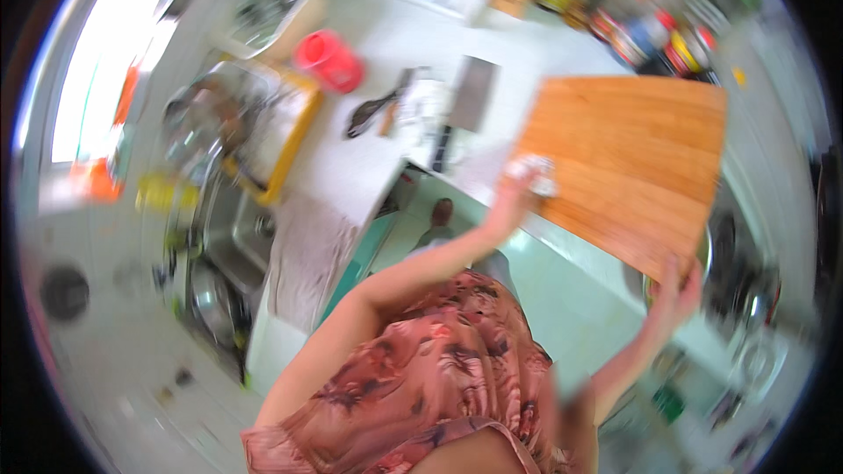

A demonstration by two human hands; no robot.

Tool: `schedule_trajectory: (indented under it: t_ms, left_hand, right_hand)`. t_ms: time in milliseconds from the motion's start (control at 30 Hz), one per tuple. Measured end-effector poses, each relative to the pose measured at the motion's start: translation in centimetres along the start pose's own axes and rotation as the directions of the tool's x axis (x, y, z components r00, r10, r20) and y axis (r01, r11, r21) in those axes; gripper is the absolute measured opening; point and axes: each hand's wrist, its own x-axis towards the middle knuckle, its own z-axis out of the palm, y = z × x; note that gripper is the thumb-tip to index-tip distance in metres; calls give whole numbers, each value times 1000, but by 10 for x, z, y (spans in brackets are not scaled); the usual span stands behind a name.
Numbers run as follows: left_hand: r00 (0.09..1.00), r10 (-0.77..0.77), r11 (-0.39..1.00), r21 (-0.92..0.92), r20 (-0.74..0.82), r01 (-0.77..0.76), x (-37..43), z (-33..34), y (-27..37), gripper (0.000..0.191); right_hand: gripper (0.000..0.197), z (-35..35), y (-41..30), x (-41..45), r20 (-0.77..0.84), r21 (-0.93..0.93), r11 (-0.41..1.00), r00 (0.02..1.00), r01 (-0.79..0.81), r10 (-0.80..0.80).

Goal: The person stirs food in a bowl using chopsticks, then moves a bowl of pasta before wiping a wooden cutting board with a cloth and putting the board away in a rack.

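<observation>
A wooden cutting board (625, 158) is raised at a tilt over the front edge of the counter, on my right side. My left hand (512, 201) holds a crumpled white cloth or paper wad (541, 174) against the board's near left edge. At the board's lower right corner, my right hand (681, 286) grips the wood with the thumb and fingers. Left of the board lies a cleaver (474, 92), its dark handle pointing toward me. The picture is blurred, so the exact finger contacts are hard to make out.
Beside the cleaver are a white packet or cloth (421, 105) and a dark-handled utensil (372, 112). A red plastic container (329, 59) stands farther left, near a yellow-rimmed tray (296, 138) and the sink (240, 237). Bottles and jars (642, 36) line the back; a stove (731, 263) is at right.
</observation>
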Motion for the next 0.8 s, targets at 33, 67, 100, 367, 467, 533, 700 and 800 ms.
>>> schedule_trajectory:
  t_ms: [33, 67, 100, 367, 467, 533, 700, 800]
  left_hand:
    - [998, 58, 989, -138, -33, -62, 10, 6, 19, 37]
    - [992, 112, 955, -270, -61, -125, 21, 12, 43, 36]
    - [997, 5, 903, -430, 72, 27, 31, -7, 83, 38]
    - [826, 340, 718, -443, -450, -537, 36, -108, 220, 47]
    - [840, 409, 796, -311, -358, -520, 22, -126, 225, 58]
    - [832, 491, 816, -198, -257, -543, 27, -121, 227, 75]
    - [902, 218, 479, -764, -373, -432, 45, -125, 204, 50]
    - [867, -205, 322, -868, -454, -378, 45, -115, 183, 41]
  right_hand:
    - [28, 3, -13, 3, 8, -18, 998, 998, 60, -60]
    - [30, 9, -18, 8, 3, -5, 988, 988, 154, -154]
    - [32, 16, -20, 14, -26, 9, 972, 972, 235, -235]
    - [52, 97, -108, -64, 144, 161, 605, 588, 780, -796]
    - [53, 101, -84, -49, 281, 202, 680, 623, 705, -730]
    - [53, 114, -59, -20, 293, 209, 734, 675, 646, -677]
    - [43, 118, -71, -25, 58, 88, 408, 404, 909, -913]
    - [41, 126, -77, -36, 120, 391, 419, 406, 820, -906]
